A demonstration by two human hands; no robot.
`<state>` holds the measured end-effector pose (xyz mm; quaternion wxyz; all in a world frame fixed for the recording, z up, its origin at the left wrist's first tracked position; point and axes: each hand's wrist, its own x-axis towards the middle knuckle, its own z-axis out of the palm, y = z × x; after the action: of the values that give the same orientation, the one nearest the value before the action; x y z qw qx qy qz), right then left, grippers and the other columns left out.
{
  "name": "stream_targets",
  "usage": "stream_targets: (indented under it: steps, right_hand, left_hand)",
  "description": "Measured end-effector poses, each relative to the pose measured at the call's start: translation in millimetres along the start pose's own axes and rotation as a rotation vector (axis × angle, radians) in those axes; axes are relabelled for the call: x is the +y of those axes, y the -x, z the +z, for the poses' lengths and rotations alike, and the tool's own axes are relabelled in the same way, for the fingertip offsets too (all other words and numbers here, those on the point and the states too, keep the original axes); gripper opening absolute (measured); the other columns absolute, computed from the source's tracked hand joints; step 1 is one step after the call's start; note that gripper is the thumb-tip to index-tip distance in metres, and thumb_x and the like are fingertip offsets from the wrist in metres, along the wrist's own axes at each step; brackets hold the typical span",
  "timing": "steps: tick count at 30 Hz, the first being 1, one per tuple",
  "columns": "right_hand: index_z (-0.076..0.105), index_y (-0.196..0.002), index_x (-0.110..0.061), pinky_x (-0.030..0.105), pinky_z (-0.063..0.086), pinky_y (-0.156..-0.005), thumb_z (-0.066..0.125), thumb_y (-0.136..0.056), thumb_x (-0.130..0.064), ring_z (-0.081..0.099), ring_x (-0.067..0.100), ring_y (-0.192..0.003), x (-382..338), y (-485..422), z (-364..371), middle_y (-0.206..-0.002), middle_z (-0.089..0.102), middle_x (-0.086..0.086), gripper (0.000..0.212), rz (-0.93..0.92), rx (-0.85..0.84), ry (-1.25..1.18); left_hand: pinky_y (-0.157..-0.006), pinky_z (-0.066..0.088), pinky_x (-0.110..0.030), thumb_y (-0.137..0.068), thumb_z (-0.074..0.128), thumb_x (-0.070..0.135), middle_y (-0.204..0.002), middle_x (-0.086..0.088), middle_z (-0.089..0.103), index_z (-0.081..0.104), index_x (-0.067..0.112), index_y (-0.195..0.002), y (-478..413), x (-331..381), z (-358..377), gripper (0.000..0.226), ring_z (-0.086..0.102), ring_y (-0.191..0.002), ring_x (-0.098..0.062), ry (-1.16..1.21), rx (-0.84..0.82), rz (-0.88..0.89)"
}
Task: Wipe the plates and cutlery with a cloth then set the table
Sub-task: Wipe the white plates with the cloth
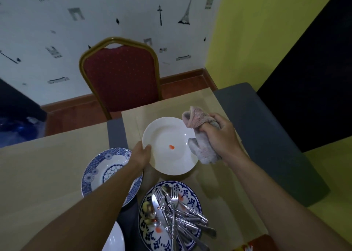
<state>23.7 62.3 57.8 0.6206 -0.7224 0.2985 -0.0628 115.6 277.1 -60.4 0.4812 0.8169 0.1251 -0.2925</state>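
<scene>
— What sort of room and surface is it?

— A grey table (pixel 266 136) covered with tan paper sheets (pixel 47 165). A red chair (pixel 122 79) with a gold frame stands at its far edge. Behind that is a white wall (pixel 114 12) printed with landmark drawings, and a yellow wall (pixel 266 22) on the right.

— What's laid out?

— A blue-rimmed plate (pixel 106 167) sits on the left, partly under the left forearm. Nearest the person is a blue-patterned plate (pixel 148 231) heaped with cutlery (pixel 177 212) and food smears. The edge of another white dish (pixel 114 239) shows bottom left.

— And the hands?

— The left hand (pixel 142 153) grips the left rim of a white plate (pixel 167 136), thumb on top. The plate sits between the two hands, tilted, with a shadow under its near edge. A small red spot (pixel 171 146) marks its middle.

— The right one?

— The right hand (pixel 222 134) has its fingers curled tight round a bunched pink-grey cloth (pixel 202 147), which overlaps the plate's right rim.
</scene>
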Motion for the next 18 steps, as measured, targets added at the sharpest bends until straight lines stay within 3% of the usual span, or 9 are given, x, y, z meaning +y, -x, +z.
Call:
stream_targets:
  steps: [3, 8, 11, 14, 16, 18]
  right_hand:
    - [0.073, -0.088, -0.027, 0.039, 0.057, -0.07, 0.072, -0.094, -0.024, 0.068, 0.013, -0.075, -1.8, 4.3, 2.8, -0.08, 0.071, -0.006, 0.006, -0.022, -0.004, 0.009]
    - [0.073, -0.088, -0.027, 0.051, 0.06, -0.079, 0.07, -0.092, -0.022, 0.07, 0.02, -0.081, -14.1, 14.2, 10.7, -0.082, 0.073, -0.003, 0.007, -0.061, 0.021, 0.026]
    - [0.074, -0.092, -0.029, 0.05, 0.06, -0.081, 0.068, -0.091, -0.023, 0.072, 0.022, -0.086, -26.1, 20.6, 23.1, -0.085, 0.074, -0.005, 0.008, -0.126, 0.043, 0.088]
    - [0.074, -0.112, -0.04, 0.039, 0.059, -0.088, 0.063, -0.091, -0.025, 0.067, 0.012, -0.099, -40.6, 23.5, 34.8, -0.105, 0.073, -0.013, 0.028, -0.277, 0.051, 0.259]
    - [0.07, -0.126, -0.043, 0.034, 0.054, -0.09, 0.06, -0.092, -0.024, 0.061, 0.015, -0.106, -50.3, 23.6, 40.1, -0.12, 0.062, -0.007, 0.04, -0.399, 0.067, 0.458]
    - [0.065, -0.137, -0.037, 0.04, 0.053, -0.092, 0.059, -0.095, -0.024, 0.058, 0.024, -0.112, -59.5, 23.9, 45.4, -0.13, 0.052, 0.001, 0.045, -0.481, 0.079, 0.708]
  left_hand:
    - [-0.088, 0.058, -0.052, -0.108, 0.038, 0.024, -0.121, -0.009, 0.057, 0.041, 0.018, -0.132, 10.1, 5.2, -4.4, 0.025, 0.059, -0.104, -0.027, 0.093, -0.02, 0.034]
    - [-0.085, 0.058, -0.05, -0.109, 0.034, 0.025, -0.113, -0.004, 0.054, 0.037, 0.022, -0.125, 38.2, 14.5, -18.8, 0.017, 0.058, -0.104, -0.025, 0.209, 0.027, 0.162]
    - [-0.078, 0.054, -0.041, -0.109, 0.034, 0.022, -0.115, -0.005, 0.055, 0.039, 0.023, -0.127, 55.8, 25.3, -29.3, 0.019, 0.058, -0.102, -0.022, 0.343, 0.055, 0.264]
    - [-0.08, 0.054, -0.036, -0.11, 0.034, 0.025, -0.119, -0.001, 0.059, 0.044, 0.028, -0.132, 75.6, 36.0, -41.7, 0.025, 0.061, -0.102, -0.016, 0.395, 0.074, 0.391]
    - [-0.084, 0.056, -0.035, -0.11, 0.032, 0.03, -0.119, 0.004, 0.063, 0.05, 0.037, -0.127, 92.8, 43.0, -49.6, 0.026, 0.064, -0.104, -0.013, 0.419, 0.094, 0.475]
    - [-0.084, 0.057, -0.032, -0.11, 0.032, 0.03, -0.116, 0.009, 0.064, 0.053, 0.04, -0.124, 110.3, 51.1, -56.5, 0.027, 0.065, -0.103, -0.01, 0.45, 0.138, 0.543]
